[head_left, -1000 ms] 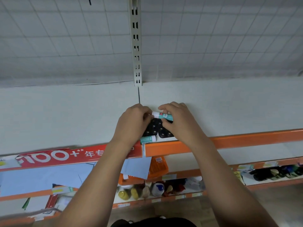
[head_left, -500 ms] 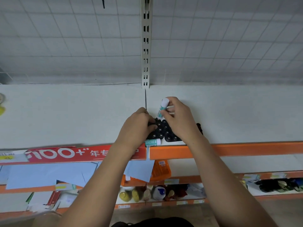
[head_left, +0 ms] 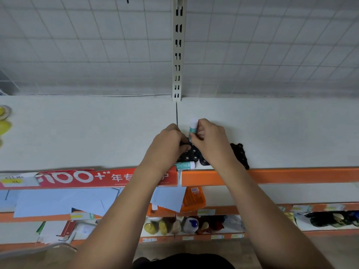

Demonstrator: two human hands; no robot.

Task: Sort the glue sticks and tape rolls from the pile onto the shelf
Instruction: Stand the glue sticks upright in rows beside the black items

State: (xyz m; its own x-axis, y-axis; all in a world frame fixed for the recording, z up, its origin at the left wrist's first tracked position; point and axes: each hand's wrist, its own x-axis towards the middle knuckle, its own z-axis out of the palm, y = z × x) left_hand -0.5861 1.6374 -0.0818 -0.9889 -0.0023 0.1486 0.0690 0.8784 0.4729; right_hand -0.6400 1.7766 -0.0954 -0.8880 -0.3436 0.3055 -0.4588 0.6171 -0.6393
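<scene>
Right hand [head_left: 211,142] pinches a glue stick [head_left: 193,129] between thumb and curled fingers. The stick is upright, white cap on top, teal label below, and its base is just above the far end of the black block [head_left: 191,156]. Left hand [head_left: 167,144] is curled over the block's left side with the thumb pressed on its top, gripping it. The block is a flat cluster of round black cells with pale centres and lies on the white shelf [head_left: 291,133] close to the front edge.

A second glue stick [head_left: 184,166] lies on its side right at the shelf lip, touching the block's near edge, cap pointing right. A second black piece [head_left: 240,154] sits just right of the right wrist, its near end at the lip.

Bare white shelf runs wide on both sides of the hands and back to the wire grid wall [head_left: 97,45]. The seam between two shelf boards runs straight back from the left hand to the slotted upright post [head_left: 177,49].

The front edge is an orange rail [head_left: 301,174] on the right and a red banner [head_left: 77,177] on the left. Yellow objects [head_left: 4,117] are at the far left edge, cut off.

Lower shelves hold blue paper sheets [head_left: 58,202], an orange basket [head_left: 194,199] and small bottles [head_left: 186,226].
</scene>
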